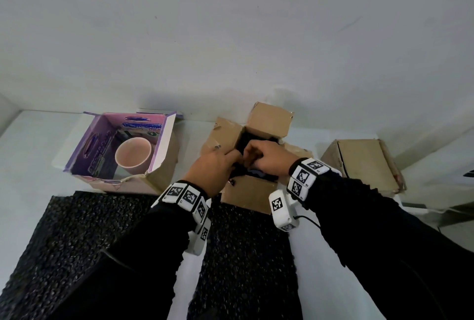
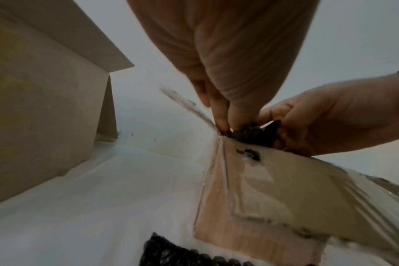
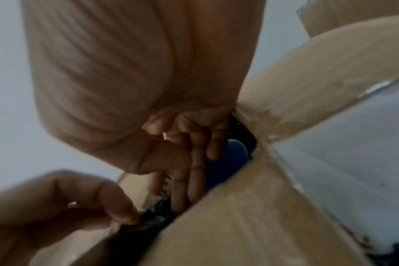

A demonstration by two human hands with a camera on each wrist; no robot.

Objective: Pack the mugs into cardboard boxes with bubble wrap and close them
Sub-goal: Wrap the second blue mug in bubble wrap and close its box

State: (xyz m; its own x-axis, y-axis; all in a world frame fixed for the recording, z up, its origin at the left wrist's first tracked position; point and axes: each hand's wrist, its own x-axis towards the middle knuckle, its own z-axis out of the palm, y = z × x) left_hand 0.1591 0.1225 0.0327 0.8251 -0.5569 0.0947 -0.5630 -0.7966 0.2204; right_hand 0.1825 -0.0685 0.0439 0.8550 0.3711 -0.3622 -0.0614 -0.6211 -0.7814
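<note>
Tucking black wrap (image 1: 252,165) into the middle box (image 1: 250,192) is the step in hand. Left: pink mug (image 1: 132,154) sits unwrapped in the open purple box (image 1: 168,132); two wrap sheets (image 1: 77,227) lie near. Middle: flaps open, a blue mug (image 3: 236,153) partly visible inside. Right box (image 1: 364,163) looks closed. Left hand (image 1: 216,167) pinches wrap at the rim; right hand (image 1: 269,158), fingers curled down inside, grips wrap. Judged about one-third done.

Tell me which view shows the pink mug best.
The head view: the pink mug sits upright and unwrapped in the purple box. The left wrist view shows only that box's outer wall; the right wrist view shows none of it.
</note>
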